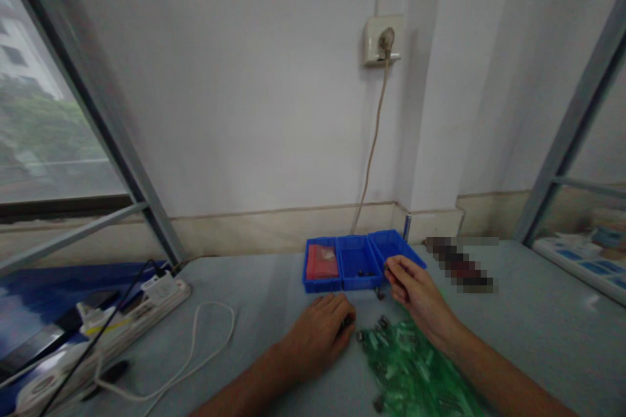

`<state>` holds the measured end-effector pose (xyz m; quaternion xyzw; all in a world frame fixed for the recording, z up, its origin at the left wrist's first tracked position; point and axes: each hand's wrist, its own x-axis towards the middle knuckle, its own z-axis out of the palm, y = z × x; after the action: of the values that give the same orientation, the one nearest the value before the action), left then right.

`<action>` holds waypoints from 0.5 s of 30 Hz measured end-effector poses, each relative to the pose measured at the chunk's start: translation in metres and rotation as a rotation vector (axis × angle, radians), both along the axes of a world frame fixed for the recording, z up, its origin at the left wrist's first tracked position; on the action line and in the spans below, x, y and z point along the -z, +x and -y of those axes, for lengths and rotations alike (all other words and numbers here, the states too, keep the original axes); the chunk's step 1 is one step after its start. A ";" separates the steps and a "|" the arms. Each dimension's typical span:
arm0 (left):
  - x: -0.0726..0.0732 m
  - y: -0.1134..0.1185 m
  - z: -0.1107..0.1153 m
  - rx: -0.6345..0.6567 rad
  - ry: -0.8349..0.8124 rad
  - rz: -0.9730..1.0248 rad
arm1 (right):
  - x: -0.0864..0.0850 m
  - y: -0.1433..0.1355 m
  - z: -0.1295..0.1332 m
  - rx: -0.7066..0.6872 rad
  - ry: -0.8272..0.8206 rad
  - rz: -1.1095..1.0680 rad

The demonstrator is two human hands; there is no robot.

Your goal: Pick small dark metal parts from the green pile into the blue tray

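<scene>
My right hand (411,287) is raised at the front edge of the right blue bin (391,244), thumb and fingers pinched around a small dark piece too small to name. Palm down on the table, my left hand (323,332) has its fingers curled, and something dark shows between thumb and fingers. Beneath my right forearm lies a green plastic bag (411,365) with small metallic parts (384,322) at its upper edge. A loose dark part (379,294) sits before the bins. The middle blue bin (355,251) has several small dark parts at its bottom.
A left blue bin (313,286) contains a red packet (323,262). At left are a white power strip (178,296) and a looping white cable (195,332). A blurred-out item (462,267) lies right of the bins. The wall (268,111) stands behind the table.
</scene>
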<state>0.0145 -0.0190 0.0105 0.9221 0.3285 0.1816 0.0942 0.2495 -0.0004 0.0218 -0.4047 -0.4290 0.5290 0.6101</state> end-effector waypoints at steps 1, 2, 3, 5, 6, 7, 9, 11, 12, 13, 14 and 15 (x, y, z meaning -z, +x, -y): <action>0.000 0.000 0.000 0.002 0.003 -0.002 | 0.001 0.000 -0.001 -0.001 0.000 -0.001; 0.000 0.000 0.000 0.005 0.008 -0.001 | 0.002 0.000 -0.001 0.001 -0.002 0.001; 0.000 0.000 -0.001 0.007 0.012 0.001 | 0.002 0.000 -0.002 0.008 -0.005 0.003; 0.001 0.000 -0.001 0.009 0.021 0.007 | 0.003 0.000 -0.002 0.022 -0.011 0.009; 0.001 0.000 -0.001 0.009 0.023 0.010 | 0.003 0.000 -0.003 0.028 -0.010 0.013; 0.002 0.000 -0.001 0.007 0.025 0.013 | 0.003 0.001 -0.003 0.032 -0.007 0.017; 0.002 0.000 -0.001 0.007 0.025 0.018 | 0.004 0.001 -0.002 0.035 0.003 0.025; 0.001 -0.001 -0.001 0.015 0.020 0.018 | 0.004 0.001 -0.002 0.030 0.006 0.028; 0.001 -0.001 -0.001 0.019 0.018 0.017 | 0.004 0.001 -0.001 0.027 0.004 0.028; 0.000 0.000 -0.001 0.023 0.016 0.015 | 0.005 0.001 -0.001 0.026 0.001 0.027; 0.000 0.000 -0.001 0.024 0.016 0.012 | 0.005 0.001 -0.001 0.026 -0.001 0.026; 0.000 0.000 -0.001 0.024 0.020 0.008 | 0.005 0.001 -0.001 0.028 -0.002 0.027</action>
<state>0.0141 -0.0185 0.0108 0.9261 0.3152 0.1875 0.0887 0.2508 0.0010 0.0168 -0.4184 -0.4310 0.5152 0.6114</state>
